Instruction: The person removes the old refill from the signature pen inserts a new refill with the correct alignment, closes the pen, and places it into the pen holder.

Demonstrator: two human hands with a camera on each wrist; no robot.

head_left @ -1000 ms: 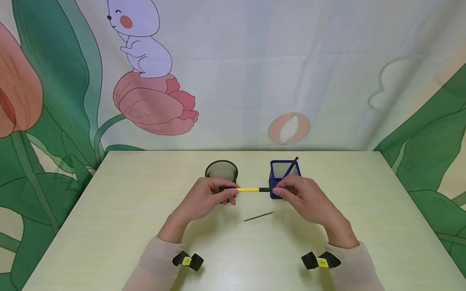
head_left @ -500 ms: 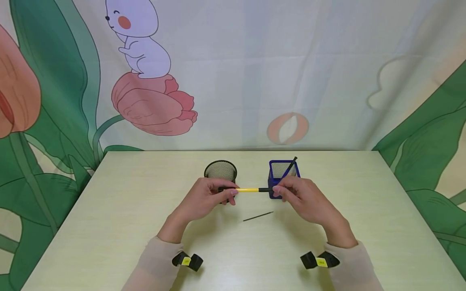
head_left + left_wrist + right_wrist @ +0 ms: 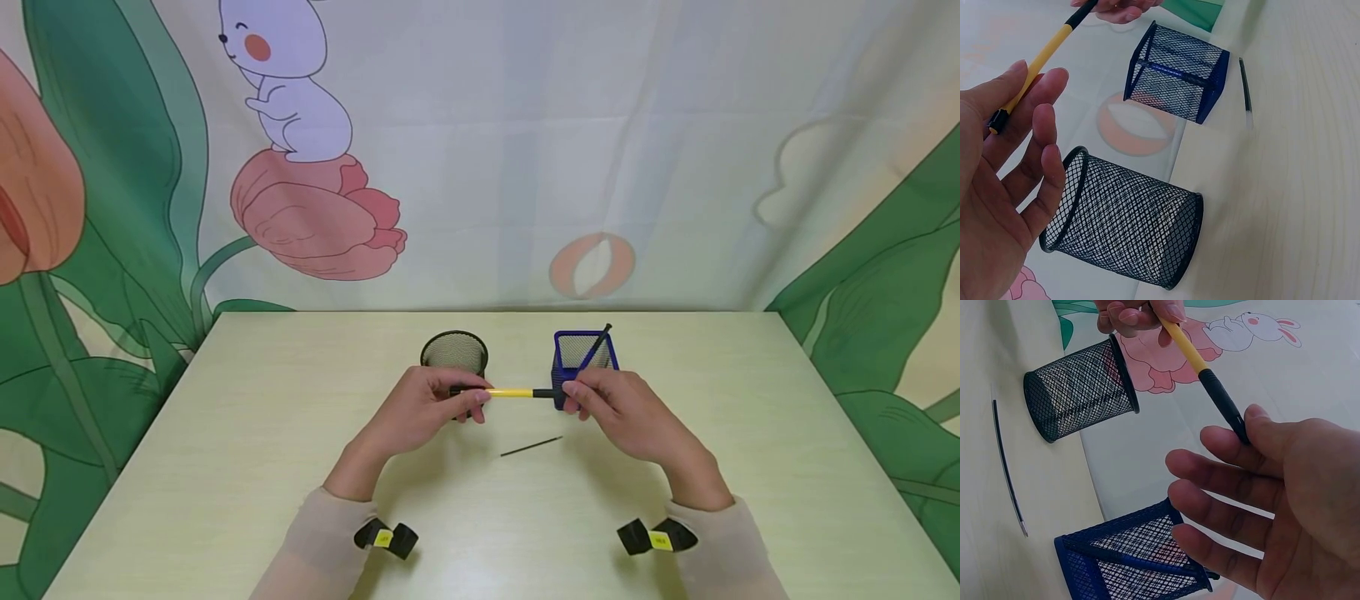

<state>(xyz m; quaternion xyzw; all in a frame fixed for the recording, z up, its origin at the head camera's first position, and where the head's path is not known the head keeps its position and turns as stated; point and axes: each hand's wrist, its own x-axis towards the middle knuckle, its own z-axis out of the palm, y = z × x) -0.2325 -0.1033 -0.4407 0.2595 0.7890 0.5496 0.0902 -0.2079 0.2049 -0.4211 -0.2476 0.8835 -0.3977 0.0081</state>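
Both hands hold a yellow pen (image 3: 512,393) level above the table. My left hand (image 3: 431,406) pinches its black-clipped end between thumb and forefinger, the other fingers loosely bent. At the black grip end, my right hand (image 3: 618,412) pinches the tip between thumb and forefinger; in the right wrist view the other fingers spread apart. A thin dark pen refill (image 3: 531,446) lies on the table below the pen. Behind the left hand stands a round black mesh cup (image 3: 454,348). A square blue mesh holder (image 3: 567,350) is behind the right hand, a blue pen (image 3: 596,348) leaning in it.
The pale wooden table (image 3: 262,433) ends at a printed cloth backdrop (image 3: 480,167) with flowers and a white rabbit. A small black camera (image 3: 386,537) is strapped on the left wrist, another camera (image 3: 657,537) on the right.
The hands and the yellow pen hold almost still. The whole head view has shifted very slightly; the refill and both holders stay where they were.
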